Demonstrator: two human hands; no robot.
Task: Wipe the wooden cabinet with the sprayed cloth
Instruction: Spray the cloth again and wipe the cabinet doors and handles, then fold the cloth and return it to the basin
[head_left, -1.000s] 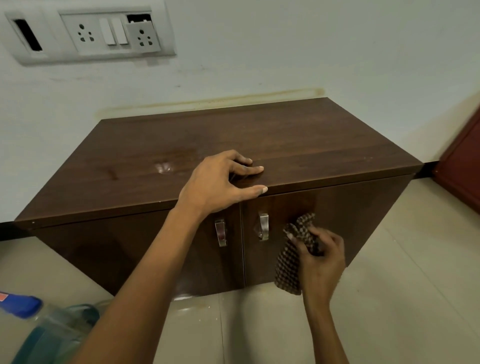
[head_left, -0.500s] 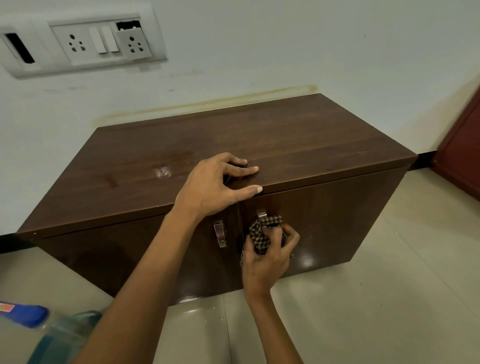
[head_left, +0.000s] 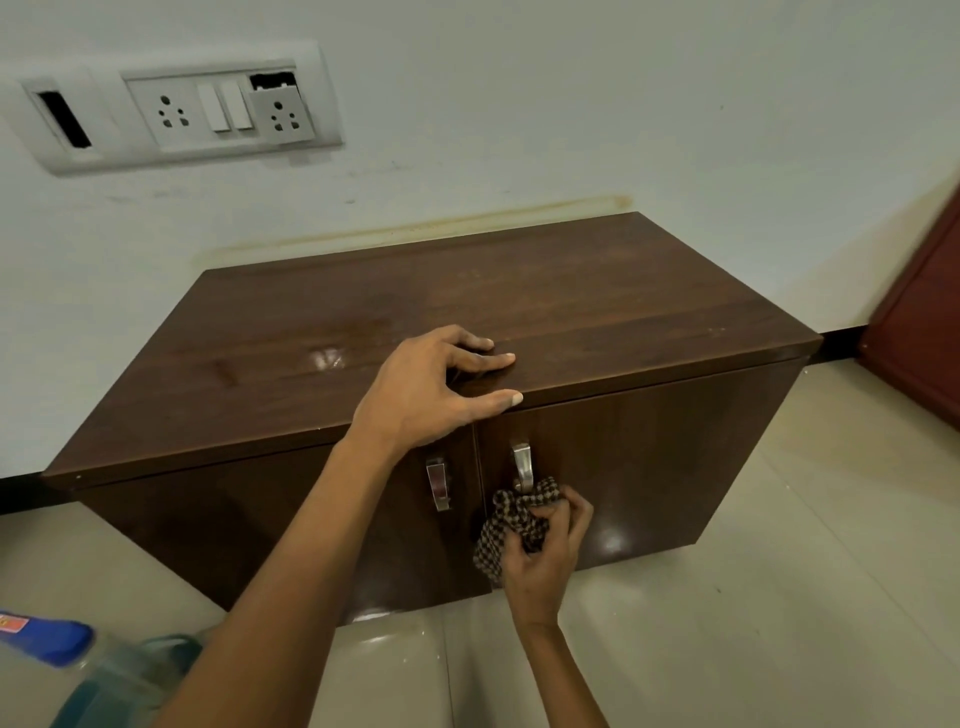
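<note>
Right hand (head_left: 543, 558) grip pinching checked cloth (head_left: 511, 525) against cabinet (head_left: 649, 467) right door, just below handle (head_left: 522, 465); left hand (head_left: 426, 395) spread flat on top edge. Risk: cloth snagging handle, door pulled open

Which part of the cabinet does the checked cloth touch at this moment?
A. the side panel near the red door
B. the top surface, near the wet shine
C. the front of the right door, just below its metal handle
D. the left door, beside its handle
C: the right hand presses the bunched checked cloth on the right door, just under its metal handle; the left hand only rests on the cabinet top edge.
</note>
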